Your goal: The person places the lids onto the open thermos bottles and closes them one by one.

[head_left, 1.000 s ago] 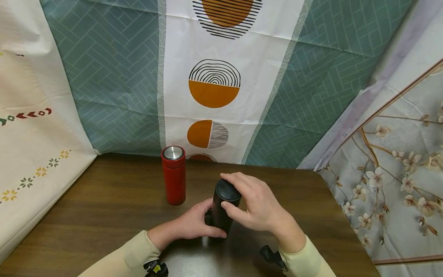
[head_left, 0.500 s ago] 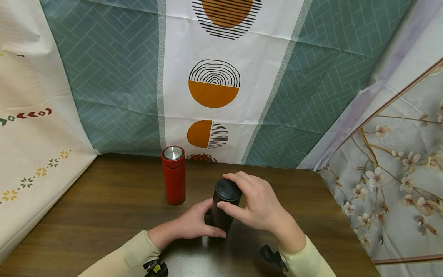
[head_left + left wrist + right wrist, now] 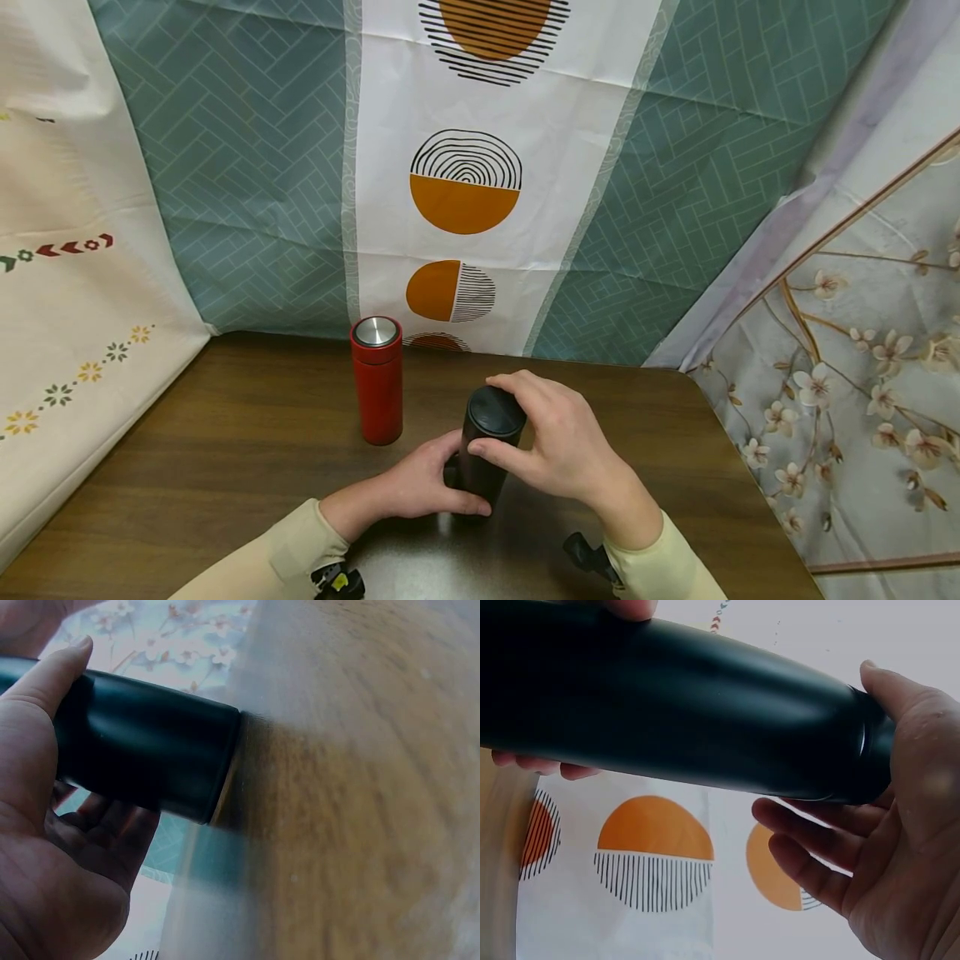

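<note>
In the head view a matte black vacuum flask (image 3: 480, 468) stands on the brown table, close to upright. Low on its body my left hand (image 3: 417, 485) grips it, thumb across the near side. At the top, the thumb and fingers of my right hand (image 3: 561, 442) hold the round black lid (image 3: 495, 410). The left wrist view shows the flask's base (image 3: 180, 750) meeting the tabletop. From the right wrist, a thin seam appears near the lid end of the flask (image 3: 705, 705), with the thumb and fingers on opposite sides of it.
A red flask (image 3: 379, 392) with a shiny metal-topped lid stands upright to the left and farther back on the table (image 3: 225, 433). Patterned cloth (image 3: 465, 217) hangs behind the table, with more cloth along both sides.
My right hand has turned slightly on the lid: its thumb has slid left across the near side and its fingers right along the far rim. My left hand keeps its place.
</note>
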Action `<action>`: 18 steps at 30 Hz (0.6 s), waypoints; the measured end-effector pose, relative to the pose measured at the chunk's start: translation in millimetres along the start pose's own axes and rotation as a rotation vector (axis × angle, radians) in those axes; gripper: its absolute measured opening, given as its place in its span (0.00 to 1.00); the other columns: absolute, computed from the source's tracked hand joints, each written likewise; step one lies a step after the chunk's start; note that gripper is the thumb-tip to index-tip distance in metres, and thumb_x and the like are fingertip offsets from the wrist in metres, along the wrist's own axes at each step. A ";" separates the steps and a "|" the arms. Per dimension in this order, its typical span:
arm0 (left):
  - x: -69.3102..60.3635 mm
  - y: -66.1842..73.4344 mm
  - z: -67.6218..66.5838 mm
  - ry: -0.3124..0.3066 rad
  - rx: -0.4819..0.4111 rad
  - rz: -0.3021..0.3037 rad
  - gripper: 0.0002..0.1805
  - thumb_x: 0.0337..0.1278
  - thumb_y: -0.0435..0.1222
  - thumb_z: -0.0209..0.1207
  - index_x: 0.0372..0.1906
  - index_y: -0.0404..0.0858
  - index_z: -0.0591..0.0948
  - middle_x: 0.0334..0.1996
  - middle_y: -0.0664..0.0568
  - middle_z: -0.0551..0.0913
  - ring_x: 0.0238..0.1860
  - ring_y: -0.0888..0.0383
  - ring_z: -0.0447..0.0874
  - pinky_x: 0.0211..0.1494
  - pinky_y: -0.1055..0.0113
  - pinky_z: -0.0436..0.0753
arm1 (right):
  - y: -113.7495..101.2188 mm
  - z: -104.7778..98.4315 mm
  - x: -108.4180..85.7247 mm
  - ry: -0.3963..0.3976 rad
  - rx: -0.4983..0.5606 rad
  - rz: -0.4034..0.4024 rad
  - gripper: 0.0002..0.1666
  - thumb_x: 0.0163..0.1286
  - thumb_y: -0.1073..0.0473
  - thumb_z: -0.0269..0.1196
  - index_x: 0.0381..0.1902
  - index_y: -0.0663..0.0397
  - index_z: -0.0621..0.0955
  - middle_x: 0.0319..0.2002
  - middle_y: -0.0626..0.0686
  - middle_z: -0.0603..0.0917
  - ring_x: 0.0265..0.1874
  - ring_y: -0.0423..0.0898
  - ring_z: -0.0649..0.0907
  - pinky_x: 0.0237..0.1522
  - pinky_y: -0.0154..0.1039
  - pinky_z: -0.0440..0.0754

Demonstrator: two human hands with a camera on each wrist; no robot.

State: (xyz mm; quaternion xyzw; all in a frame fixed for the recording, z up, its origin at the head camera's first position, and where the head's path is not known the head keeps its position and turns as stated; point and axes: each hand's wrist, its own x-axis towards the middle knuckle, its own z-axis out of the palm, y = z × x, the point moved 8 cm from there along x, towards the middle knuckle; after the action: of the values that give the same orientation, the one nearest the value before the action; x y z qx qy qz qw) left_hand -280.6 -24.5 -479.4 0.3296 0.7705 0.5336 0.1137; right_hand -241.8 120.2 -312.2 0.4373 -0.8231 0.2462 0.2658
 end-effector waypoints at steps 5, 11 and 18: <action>0.3 0.4 -0.1 -0.004 -0.004 -0.008 0.42 0.59 0.49 0.83 0.76 0.62 0.75 0.65 0.64 0.84 0.66 0.57 0.81 0.71 0.52 0.79 | -1.9 3.1 -0.1 -0.038 0.005 -0.048 0.40 0.78 0.35 0.70 0.75 0.51 0.79 0.60 0.46 0.87 0.52 0.43 0.87 0.52 0.45 0.89; 0.3 1.8 0.4 -0.005 -0.008 -0.014 0.40 0.59 0.50 0.82 0.74 0.64 0.76 0.65 0.65 0.84 0.67 0.57 0.81 0.71 0.51 0.79 | -4.3 4.3 -0.7 -0.047 0.007 -0.096 0.37 0.80 0.40 0.65 0.78 0.54 0.77 0.63 0.49 0.85 0.55 0.46 0.87 0.57 0.47 0.88; -0.1 -0.6 -0.3 0.005 -0.004 -0.012 0.39 0.59 0.50 0.82 0.74 0.61 0.77 0.64 0.63 0.84 0.66 0.57 0.82 0.70 0.53 0.79 | -4.7 5.2 0.3 -0.074 0.023 -0.077 0.38 0.81 0.38 0.66 0.77 0.53 0.77 0.61 0.47 0.85 0.51 0.42 0.86 0.53 0.44 0.88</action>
State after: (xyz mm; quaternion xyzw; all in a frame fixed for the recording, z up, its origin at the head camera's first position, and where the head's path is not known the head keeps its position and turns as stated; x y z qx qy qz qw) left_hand -280.9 -25.0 -479.8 0.3233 0.7717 0.5354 0.1155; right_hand -239.2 114.4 -315.0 0.4803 -0.8122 0.2288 0.2392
